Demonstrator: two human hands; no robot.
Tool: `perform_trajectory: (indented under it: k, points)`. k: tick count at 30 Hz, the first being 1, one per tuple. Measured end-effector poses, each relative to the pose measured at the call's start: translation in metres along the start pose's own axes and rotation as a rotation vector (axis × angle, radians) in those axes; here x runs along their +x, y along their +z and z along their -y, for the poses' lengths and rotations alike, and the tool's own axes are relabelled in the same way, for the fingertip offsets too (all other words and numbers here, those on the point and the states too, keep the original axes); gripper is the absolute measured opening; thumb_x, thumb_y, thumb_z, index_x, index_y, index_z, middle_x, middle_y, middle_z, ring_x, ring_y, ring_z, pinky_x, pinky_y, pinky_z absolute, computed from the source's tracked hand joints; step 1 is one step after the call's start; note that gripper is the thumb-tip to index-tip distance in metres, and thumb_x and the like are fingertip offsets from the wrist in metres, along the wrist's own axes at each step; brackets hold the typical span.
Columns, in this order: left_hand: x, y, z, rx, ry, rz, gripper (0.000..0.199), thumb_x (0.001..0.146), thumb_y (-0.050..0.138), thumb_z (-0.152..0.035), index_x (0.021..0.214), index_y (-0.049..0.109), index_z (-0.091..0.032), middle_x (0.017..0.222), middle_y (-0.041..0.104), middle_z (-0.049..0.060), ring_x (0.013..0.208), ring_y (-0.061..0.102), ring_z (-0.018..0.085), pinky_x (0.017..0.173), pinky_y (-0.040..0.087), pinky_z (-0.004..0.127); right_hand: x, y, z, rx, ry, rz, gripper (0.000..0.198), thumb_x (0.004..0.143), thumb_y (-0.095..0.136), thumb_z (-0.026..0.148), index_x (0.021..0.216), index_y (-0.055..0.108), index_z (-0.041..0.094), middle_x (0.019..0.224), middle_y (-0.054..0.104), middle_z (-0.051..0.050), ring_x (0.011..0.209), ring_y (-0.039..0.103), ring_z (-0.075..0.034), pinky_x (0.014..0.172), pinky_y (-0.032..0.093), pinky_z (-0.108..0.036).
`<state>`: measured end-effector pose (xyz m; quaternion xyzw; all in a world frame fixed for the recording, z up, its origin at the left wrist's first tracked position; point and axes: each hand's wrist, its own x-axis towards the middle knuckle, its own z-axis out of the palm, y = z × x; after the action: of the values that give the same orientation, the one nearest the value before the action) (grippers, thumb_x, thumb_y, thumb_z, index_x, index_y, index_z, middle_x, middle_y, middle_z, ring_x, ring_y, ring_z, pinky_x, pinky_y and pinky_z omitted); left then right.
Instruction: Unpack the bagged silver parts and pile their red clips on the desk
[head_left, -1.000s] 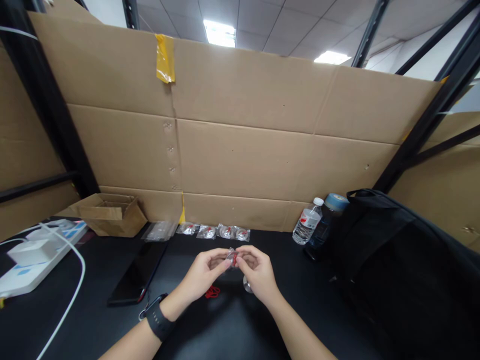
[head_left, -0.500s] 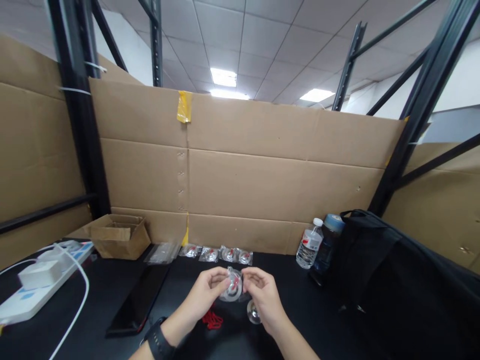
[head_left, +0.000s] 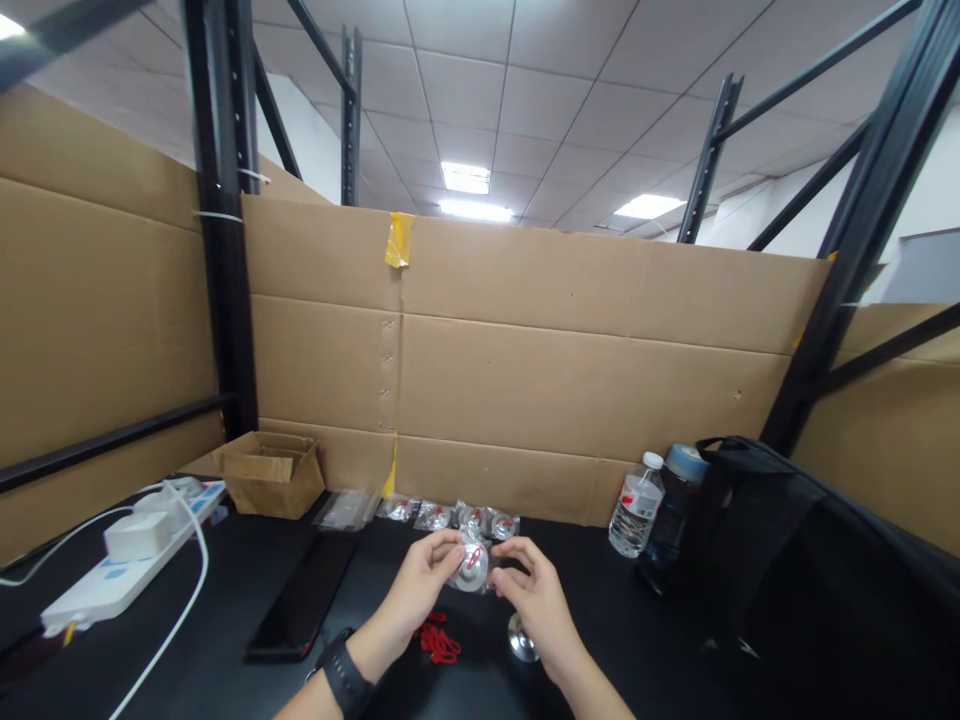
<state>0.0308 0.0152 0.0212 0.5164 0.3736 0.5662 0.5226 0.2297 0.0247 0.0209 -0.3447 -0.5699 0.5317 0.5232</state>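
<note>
My left hand [head_left: 427, 578] pinches the left edge of a small clear plastic bag [head_left: 472, 566] that has a round silver disc and a red cord in it. At the bag's right edge is my right hand [head_left: 534, 592], its thumb and forefinger apart and curved toward the plastic; whether they touch it is hard to make out. A bundle of red cord [head_left: 439, 642] lies on the black table below the bag. Beside the right wrist, a shiny domed metal disc [head_left: 521, 640] rests on the table, partly covered by the hand.
Several bagged discs [head_left: 433, 515] line the back, next to empty clear bags [head_left: 349, 509]. Leftward are a dark phone [head_left: 304, 598], a cardboard box [head_left: 274, 480] and a power strip [head_left: 112, 588] with a white cable. Two bottles [head_left: 636, 510] and a black bag [head_left: 817, 580] stand right.
The camera view has shifted, so the scene sits further right and slightly lower. The bag is turned more face-on, and the right fingers have come slightly away from it.
</note>
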Motion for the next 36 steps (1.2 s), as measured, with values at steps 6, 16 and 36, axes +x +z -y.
perform_trajectory:
  k: [6,16,36]
  points:
    - [0.0,-0.005,0.006,0.22,0.109,0.027,0.057,0.089,0.067,-0.066,0.109,0.072,-0.013,0.091,0.079,0.01,0.083,0.073,0.023,0.078,0.055,0.032,-0.002,-0.001,0.0,-0.001,0.004,0.017,0.064,0.068,0.091,0.037,0.124,0.063,0.022,0.128,0.064,-0.011,0.066,0.067,-0.012,0.067,0.055,-0.03]
    - [-0.003,-0.006,0.007,0.526,0.251,-0.117,0.042,0.099,0.054,-0.054,0.109,0.076,-0.02,0.099,0.079,0.009,0.087,0.072,0.024,0.084,0.055,0.03,-0.003,0.006,-0.015,0.008,-0.01,0.104,0.048,0.074,0.079,0.026,0.121,0.067,0.023,0.128,0.068,-0.014,0.077,0.076,-0.022,0.065,0.053,-0.03]
    - [0.004,-0.006,0.024,0.412,0.129,0.139,0.053,0.088,0.069,-0.065,0.094,0.075,-0.013,0.081,0.072,0.008,0.074,0.065,0.019,0.07,0.05,0.028,0.009,0.003,-0.032,0.153,-0.059,-0.103,0.063,0.063,0.092,0.057,0.107,0.067,0.02,0.096,0.075,-0.011,0.071,0.071,-0.022,0.067,0.058,-0.037]
